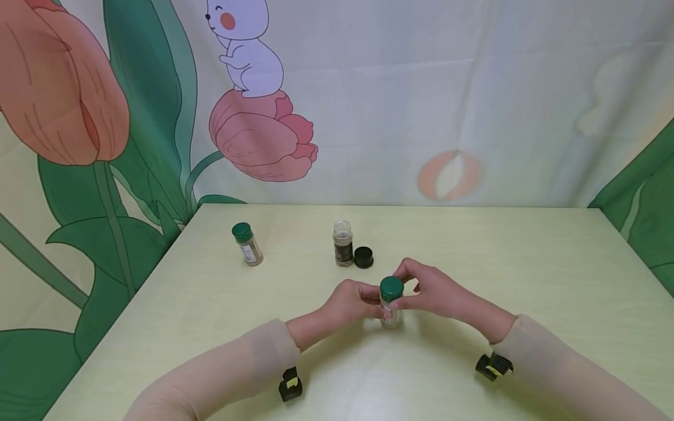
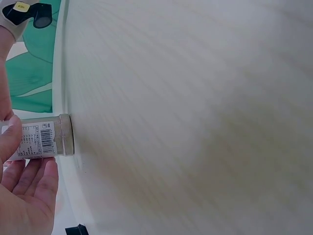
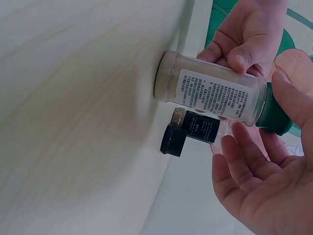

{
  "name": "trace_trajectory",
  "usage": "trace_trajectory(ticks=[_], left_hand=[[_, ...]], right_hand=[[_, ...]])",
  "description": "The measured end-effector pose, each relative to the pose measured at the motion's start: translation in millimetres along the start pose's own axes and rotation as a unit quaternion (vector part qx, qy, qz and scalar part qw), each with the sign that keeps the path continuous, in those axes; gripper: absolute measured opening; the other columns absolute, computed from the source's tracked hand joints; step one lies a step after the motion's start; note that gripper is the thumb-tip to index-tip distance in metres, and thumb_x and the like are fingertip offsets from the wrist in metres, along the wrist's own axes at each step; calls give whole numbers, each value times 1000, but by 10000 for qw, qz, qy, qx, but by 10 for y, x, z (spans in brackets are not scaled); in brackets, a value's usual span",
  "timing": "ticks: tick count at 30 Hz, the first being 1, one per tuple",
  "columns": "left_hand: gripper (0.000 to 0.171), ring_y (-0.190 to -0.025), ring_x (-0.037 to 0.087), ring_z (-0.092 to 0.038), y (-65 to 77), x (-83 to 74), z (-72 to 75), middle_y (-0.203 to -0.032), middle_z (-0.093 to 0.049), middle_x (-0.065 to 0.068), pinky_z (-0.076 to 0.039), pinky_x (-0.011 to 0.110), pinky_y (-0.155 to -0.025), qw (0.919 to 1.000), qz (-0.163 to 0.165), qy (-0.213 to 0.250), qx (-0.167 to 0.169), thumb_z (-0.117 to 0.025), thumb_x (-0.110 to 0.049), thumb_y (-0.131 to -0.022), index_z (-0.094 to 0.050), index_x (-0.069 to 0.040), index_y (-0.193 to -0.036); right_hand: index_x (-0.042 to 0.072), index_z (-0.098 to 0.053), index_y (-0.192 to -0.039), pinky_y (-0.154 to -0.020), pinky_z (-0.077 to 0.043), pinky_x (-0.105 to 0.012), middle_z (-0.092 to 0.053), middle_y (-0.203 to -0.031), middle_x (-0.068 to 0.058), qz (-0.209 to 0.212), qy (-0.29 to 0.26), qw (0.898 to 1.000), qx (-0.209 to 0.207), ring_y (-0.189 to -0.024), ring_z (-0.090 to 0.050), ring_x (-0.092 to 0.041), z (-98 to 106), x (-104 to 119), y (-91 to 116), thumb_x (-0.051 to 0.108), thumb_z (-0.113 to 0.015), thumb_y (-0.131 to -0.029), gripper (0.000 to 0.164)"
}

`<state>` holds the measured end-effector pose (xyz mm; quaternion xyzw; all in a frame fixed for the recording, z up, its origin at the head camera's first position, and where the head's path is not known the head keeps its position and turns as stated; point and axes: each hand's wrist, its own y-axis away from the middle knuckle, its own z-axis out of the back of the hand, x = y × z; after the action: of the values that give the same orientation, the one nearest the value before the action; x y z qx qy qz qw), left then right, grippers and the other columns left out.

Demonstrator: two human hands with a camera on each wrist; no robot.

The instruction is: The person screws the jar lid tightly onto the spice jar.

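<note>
A clear spice jar (image 1: 389, 320) with a green cap (image 1: 392, 288) is upright between the hands, its base on or close to the tabletop. My left hand (image 1: 344, 303) grips the jar's body from the left side. From the right, my right hand (image 1: 439, 292) pinches the green cap with thumb and forefinger. In the right wrist view the remaining fingers of the right hand (image 3: 264, 186) spread below the jar, and a white printed label (image 3: 212, 95) shows. Seen from the left wrist, the label carries a barcode (image 2: 47, 141).
Behind the hands an uncapped jar with a dark label (image 1: 344, 252) stands beside its black cap (image 1: 363, 257). Farther left is another green-capped spice jar (image 1: 250, 248). The pale table (image 1: 158, 345) ends at a printed cloth backdrop (image 1: 368, 117).
</note>
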<state>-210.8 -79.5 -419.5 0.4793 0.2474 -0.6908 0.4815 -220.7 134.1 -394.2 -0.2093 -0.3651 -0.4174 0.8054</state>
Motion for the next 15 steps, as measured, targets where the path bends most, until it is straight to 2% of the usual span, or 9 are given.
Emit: trace_trajectory(ticks=[2, 4, 9, 12, 15], left_hand=[[36, -110, 28, -75, -1, 0, 3, -110, -78, 18, -54, 18, -87, 10000, -4, 3, 10, -81, -8, -86, -75, 0, -120], [36, -110, 28, -75, -3, 3, 3, -111, -78, 18, -54, 18, -87, 10000, 17, -5, 17, -81, -8, -86, -74, -1, -121], [37, -112, 26, -75, -21, 13, -1, -112, -78, 16, -54, 20, -89, 10000, 98, -15, -9, -82, -9, -85, -74, -2, -121], [38, -112, 26, -75, -31, 24, -6, -111, -78, 16, -55, 20, -88, 9999, 114, -16, -31, -83, -8, -85, -74, -1, -121], [38, -112, 27, -75, -32, 24, -6, -111, -78, 17, -55, 19, -87, 10000, 80, -43, -15, -83, -8, -84, -74, -1, -121]], right_hand=[[12, -60, -108, -92, -51, -46, -71, -114, -4, -18, 82, 10000, -6, -112, -64, -23, 8, 8, 6, 26, -85, -85, 37], [9, -60, -117, -94, -52, -48, -70, -118, -6, -7, 122, 9999, 115, -116, -63, -26, 35, 19, 15, 27, -85, -85, 45], [1, -50, -144, -98, -52, -48, -64, -137, -17, 139, 71, 9972, 738, -128, -58, -36, 161, 56, 22, 23, -80, -90, 65], [0, -49, -147, -100, -53, -46, -62, -141, -19, 293, 86, 9943, 1025, -132, -56, -39, 230, 83, 15, 19, -75, -94, 62], [0, -51, -146, -99, -53, -42, -63, -140, -19, 352, 114, 9929, 1131, -131, -56, -39, 264, 99, 2, 15, -72, -95, 57]])
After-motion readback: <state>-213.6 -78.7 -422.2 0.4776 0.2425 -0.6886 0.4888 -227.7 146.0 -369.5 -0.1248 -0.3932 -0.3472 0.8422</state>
